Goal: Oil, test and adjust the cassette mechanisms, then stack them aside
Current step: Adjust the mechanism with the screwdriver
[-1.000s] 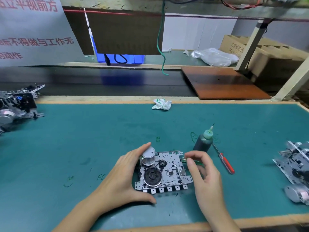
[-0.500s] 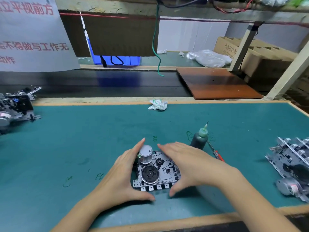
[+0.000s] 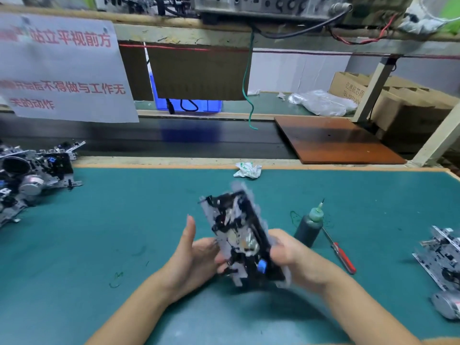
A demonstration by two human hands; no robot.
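A metal cassette mechanism (image 3: 239, 235) is lifted off the green mat (image 3: 124, 232) and tilted on edge, blurred, its black underside with a blue part facing me. My left hand (image 3: 196, 257) holds its lower left edge, thumb pointing up. My right hand (image 3: 291, 255) grips its right edge, fingers curled round it. A dark oil bottle (image 3: 308, 227) with a green needle tip stands just to the right. A red-handled screwdriver (image 3: 339, 252) lies beside the bottle.
A pile of mechanisms (image 3: 29, 178) sits at the mat's left edge, and another mechanism (image 3: 443, 260) with a motor lies at the right edge. A crumpled white wrapper (image 3: 247, 169) rests at the far edge. Behind runs a dark belt (image 3: 199, 138) with a brown board (image 3: 333, 140).
The mechanism lay flat on the mat with both hands closing around it; now both hands have lifted it and turned it up on edge, underside toward me.
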